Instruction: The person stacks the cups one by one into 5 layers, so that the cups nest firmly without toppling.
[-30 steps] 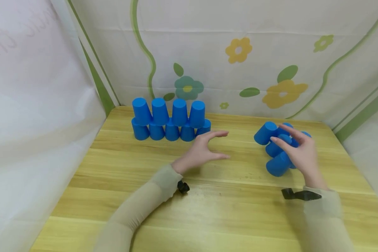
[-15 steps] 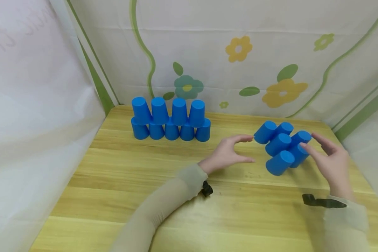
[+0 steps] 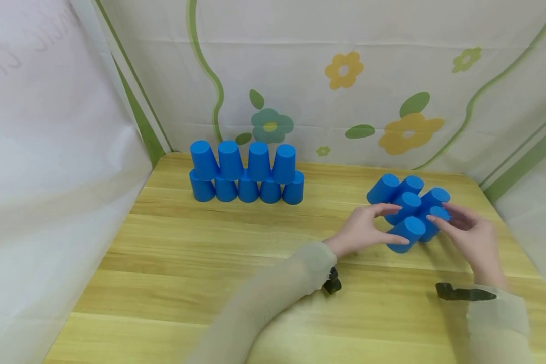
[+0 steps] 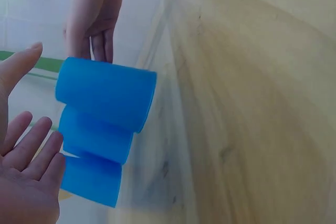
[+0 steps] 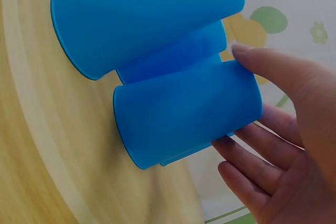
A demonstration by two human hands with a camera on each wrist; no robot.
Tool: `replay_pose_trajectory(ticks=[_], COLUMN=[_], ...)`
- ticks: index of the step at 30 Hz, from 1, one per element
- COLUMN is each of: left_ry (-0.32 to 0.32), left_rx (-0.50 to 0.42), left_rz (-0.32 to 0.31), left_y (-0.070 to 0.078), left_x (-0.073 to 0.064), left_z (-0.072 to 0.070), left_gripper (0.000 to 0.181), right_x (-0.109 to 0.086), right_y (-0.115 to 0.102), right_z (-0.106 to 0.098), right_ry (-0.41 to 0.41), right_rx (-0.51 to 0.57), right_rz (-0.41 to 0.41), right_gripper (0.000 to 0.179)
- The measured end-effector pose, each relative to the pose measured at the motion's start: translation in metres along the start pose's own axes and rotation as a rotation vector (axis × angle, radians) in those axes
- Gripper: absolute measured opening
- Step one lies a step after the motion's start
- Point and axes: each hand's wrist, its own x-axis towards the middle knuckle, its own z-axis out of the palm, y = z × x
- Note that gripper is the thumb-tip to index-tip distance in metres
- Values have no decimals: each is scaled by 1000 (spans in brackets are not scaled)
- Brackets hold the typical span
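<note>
Upside-down blue plastic cups stand in a cluster at the right of the table in the head view. My left hand (image 3: 361, 230) reaches round the near cup (image 3: 407, 235), thumb and fingers spread. In the left wrist view, a gap shows between its thumb (image 4: 23, 66) and the cups (image 4: 107, 93). On the cluster's right side, my right hand (image 3: 475, 240) holds a cup (image 3: 432, 225) between thumb and fingers. The right wrist view shows the thumb by that cup's (image 5: 189, 114) closed end and the fingers under its side.
Two rows of upside-down blue cups (image 3: 247, 189) stand at the back left, the upper row (image 3: 259, 162) resting on the lower. A white curtain (image 3: 300, 65) with printed flowers hangs behind the wooden table (image 3: 164, 253), and another white sheet (image 3: 59, 177) hangs at the left.
My left hand has moved right, from beside the two rows to the near cup. The right hand has gone from above the cluster to its right side, closing in on a cup there.
</note>
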Motion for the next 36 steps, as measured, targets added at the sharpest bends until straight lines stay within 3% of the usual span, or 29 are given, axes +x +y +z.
replay_pose_trajectory(ticks=[11, 16, 21, 29, 36], left_ry=[51, 30, 23, 32, 17], left_rx=[60, 104, 121, 128, 68], left_rz=[-52, -62, -75, -98, -55], left_y=[-13, -20, -17, -12, -15], left_x=[19, 20, 20, 21, 8], left_z=[31, 37, 41, 39, 18], left_gripper=[67, 63, 61, 59, 58], right_x=[1, -1, -1, 0, 0], right_y=[-3, -3, -1, -1, -1], right_z=[1, 2, 1, 2, 4], right_ry=[-55, -61, -51, -51, -60], right_rx=[-45, -21, -20, -16, -24], right_rz=[21, 15, 11, 12, 36], right_gripper=[76, 74, 73, 73, 75])
